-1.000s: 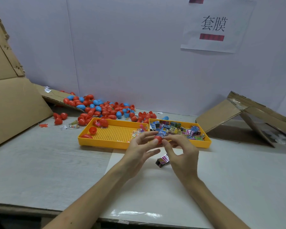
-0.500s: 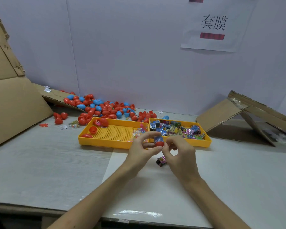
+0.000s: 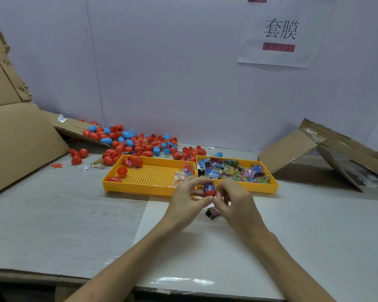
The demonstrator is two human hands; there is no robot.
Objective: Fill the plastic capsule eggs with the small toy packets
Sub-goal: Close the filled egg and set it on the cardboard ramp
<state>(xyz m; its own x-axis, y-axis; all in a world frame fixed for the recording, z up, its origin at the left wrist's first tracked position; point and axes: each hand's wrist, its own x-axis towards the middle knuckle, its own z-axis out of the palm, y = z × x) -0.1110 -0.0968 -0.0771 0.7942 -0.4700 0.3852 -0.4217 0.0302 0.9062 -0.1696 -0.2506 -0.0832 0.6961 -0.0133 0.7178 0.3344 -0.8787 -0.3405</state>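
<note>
A red capsule egg half (image 3: 210, 190) with a blue toy packet sticking out of its top is held in front of the trays. My left hand (image 3: 187, 198) pinches the egg half from the left and below. My right hand (image 3: 236, 202) touches it from the right with curled fingers. One more toy packet (image 3: 212, 212) lies on the table under my hands. The right yellow tray (image 3: 271, 186) is full of several toy packets. The left yellow tray (image 3: 122, 188) holds a few red eggs and clear bags.
A heap of red and blue eggs (image 3: 138, 144) lies behind the trays against the wall. Cardboard sheets lean at the left (image 3: 20, 138) and right (image 3: 303, 149). A white sheet (image 3: 205, 247) covers the table in front of me.
The blue packet now stands upright in the red half; earlier both hands held them closer together. My hands have dropped slightly toward me.
</note>
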